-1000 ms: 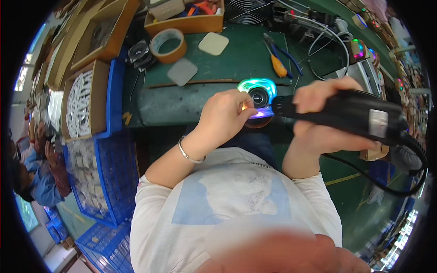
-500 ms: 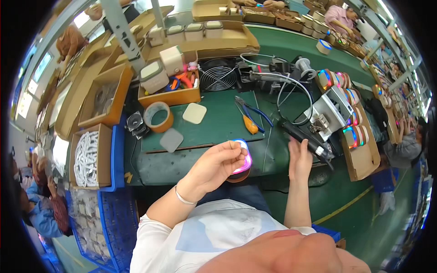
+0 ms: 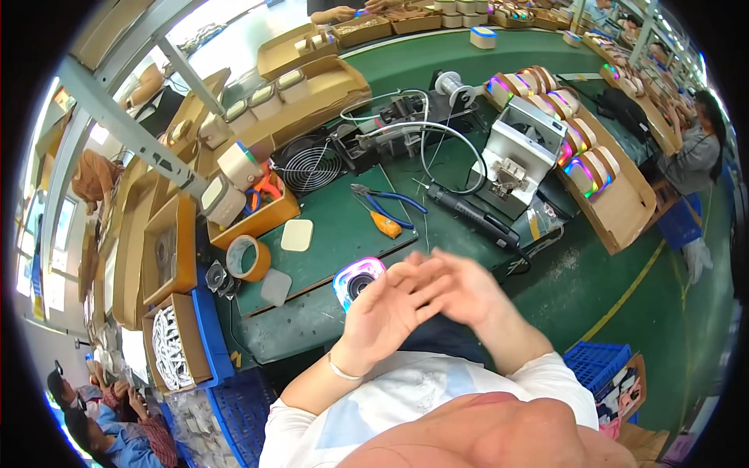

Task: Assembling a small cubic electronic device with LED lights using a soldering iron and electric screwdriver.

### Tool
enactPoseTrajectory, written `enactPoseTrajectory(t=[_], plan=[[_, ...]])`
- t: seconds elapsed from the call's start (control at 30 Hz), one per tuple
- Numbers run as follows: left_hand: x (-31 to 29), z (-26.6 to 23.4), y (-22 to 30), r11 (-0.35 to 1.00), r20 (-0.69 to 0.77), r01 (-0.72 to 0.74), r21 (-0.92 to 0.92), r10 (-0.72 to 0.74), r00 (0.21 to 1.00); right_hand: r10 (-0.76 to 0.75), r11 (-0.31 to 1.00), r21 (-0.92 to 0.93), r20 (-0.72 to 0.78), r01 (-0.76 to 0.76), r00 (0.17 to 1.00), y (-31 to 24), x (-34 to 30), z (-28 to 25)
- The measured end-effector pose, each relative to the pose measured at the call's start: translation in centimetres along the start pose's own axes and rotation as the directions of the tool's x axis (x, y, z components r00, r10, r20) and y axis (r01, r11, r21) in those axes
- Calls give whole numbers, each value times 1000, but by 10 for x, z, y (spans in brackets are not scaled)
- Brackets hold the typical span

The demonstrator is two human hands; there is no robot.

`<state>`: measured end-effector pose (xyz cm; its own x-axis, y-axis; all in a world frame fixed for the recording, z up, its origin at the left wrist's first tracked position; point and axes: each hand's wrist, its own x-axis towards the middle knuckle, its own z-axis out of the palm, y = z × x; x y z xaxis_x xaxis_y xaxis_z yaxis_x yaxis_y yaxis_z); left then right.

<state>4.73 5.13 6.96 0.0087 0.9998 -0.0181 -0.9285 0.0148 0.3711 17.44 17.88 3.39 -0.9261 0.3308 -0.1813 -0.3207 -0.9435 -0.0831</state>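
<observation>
In front of my body, my left hand [image 3: 384,316] and my right hand [image 3: 472,292] come together and overlap. The left palm is turned up with its fingers stretched toward the right hand, and no object shows in it. Motion smears the right fingers, so whether they hold anything is hidden. Beside my left hand, at the bench's near edge, stands a small rounded-square speaker [image 3: 358,281] with a glowing pink and blue rim and a dark round cone. A black handheld electric screwdriver [image 3: 473,218] lies farther right, apart from both hands.
On the green bench are pliers [image 3: 390,199], an orange-handled tool [image 3: 384,223], a tape roll [image 3: 249,258], a cream square cover [image 3: 297,235] and a grey one [image 3: 276,288]. A silver machine [image 3: 515,152] and a carton of glowing speakers [image 3: 624,207] stand right. White cables [image 3: 170,349] fill a box at left.
My right hand has left the spot beside the screwdriver and moved left to meet my left hand. My left hand has come off the speaker's front and turned palm up. The view has shifted.
</observation>
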Motion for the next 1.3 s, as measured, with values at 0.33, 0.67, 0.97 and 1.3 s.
enactPoseTrajectory(t=[0.33,0.67,0.97,1.3], plan=[[-29,-20,29,-570,444,-141,809,438,782,-691,-722,-643,657,-255,302,-244,10,31],[-49,-83,31,-238,155,-24,971,548,822,-559,-776,-621,757,106,339,-79,23,34],[-73,-99,29,15,67,-87,996,516,854,133,-575,-610,587,545,798,79,53,25],[-68,-37,36,-483,154,125,867,497,854,-139,-911,-387,618,145,773,33,107,3]])
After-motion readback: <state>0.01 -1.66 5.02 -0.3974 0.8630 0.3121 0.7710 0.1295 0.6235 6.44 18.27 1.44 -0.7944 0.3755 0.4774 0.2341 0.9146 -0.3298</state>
